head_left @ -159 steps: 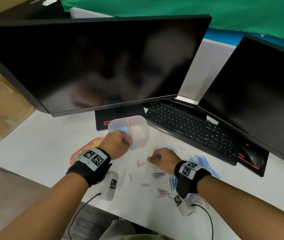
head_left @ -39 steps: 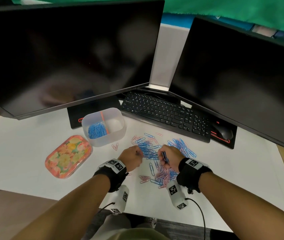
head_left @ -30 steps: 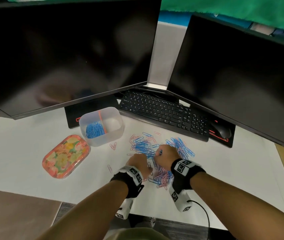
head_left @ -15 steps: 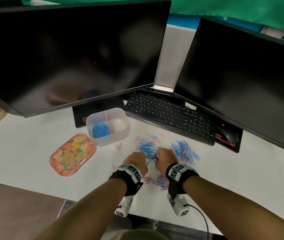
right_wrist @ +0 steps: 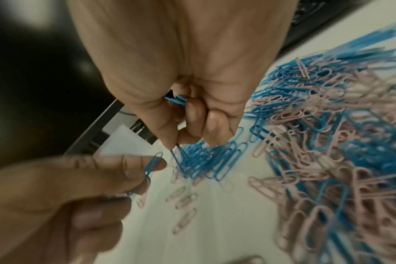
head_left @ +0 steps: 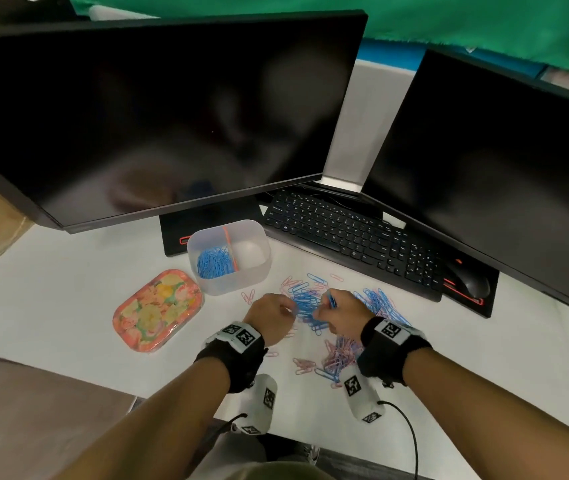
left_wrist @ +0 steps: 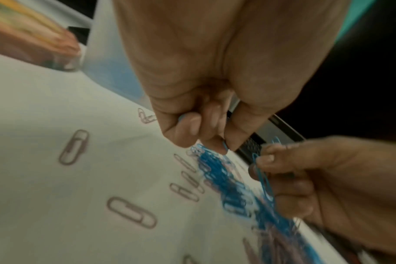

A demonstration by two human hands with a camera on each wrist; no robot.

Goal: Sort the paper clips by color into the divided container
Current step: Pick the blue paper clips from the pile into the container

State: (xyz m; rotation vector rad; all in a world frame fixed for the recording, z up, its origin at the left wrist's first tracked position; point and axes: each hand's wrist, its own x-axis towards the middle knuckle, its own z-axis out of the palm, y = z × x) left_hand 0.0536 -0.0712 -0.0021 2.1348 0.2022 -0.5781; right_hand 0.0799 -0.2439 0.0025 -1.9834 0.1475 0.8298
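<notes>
Both hands now picking blue clips
Left hand [head_left: 269, 315] has moved in beside right hand [head_left: 340, 311]; each pinches blue paper clips [head_left: 305, 303] at fingertips, pink compartment empty.

Head cam: we look down on the desk. Wrist cams sit close; all share the blue clip pile [head_left: 305, 304].

Dim, soft light; wrist views blurred, edges warped.
</notes>
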